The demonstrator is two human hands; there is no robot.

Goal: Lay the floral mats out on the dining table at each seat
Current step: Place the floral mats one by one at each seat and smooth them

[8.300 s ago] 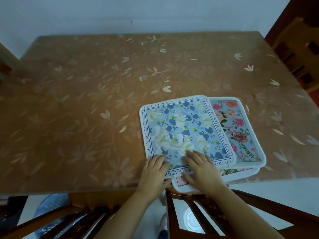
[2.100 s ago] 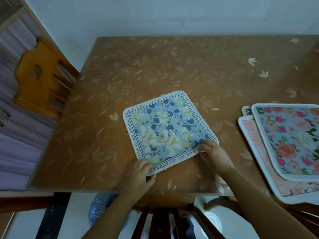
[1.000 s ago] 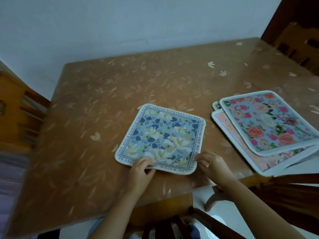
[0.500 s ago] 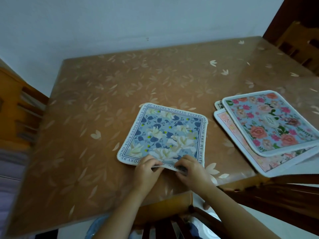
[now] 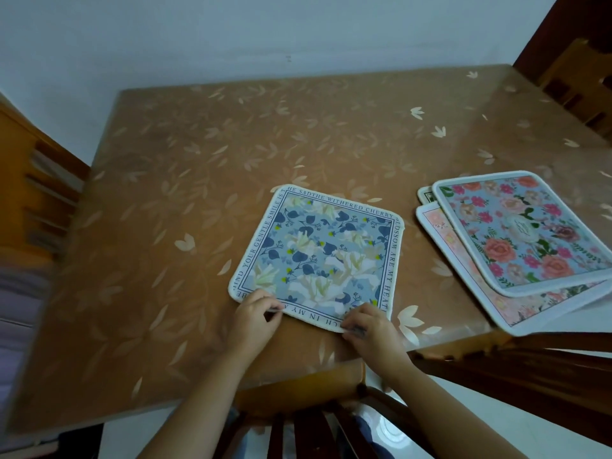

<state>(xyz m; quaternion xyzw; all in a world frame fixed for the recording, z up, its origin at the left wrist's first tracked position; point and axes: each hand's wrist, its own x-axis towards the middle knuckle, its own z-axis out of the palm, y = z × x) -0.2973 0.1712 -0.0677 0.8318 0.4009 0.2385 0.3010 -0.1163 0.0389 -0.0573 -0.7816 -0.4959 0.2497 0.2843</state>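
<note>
fingers of left hand [image 5: 255, 314] and right hand [image 5: 366, 324] pinch the near edge of the blue floral mat [image 5: 318, 253] lying on the dining table [image 5: 165, 193], so square that edge to the table's rim before releasing.

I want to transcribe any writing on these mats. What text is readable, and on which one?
Blue floral mat, border: "YOUR GENTLE SMILE IS THE SAD", "THE WITHERED CHERRY", "BLOSSOM ARE MY HEAT", "IN MY"; the rest sits under the left hand and right hand.
Pink rose mat, centre oval label: too blurred to read.
</note>
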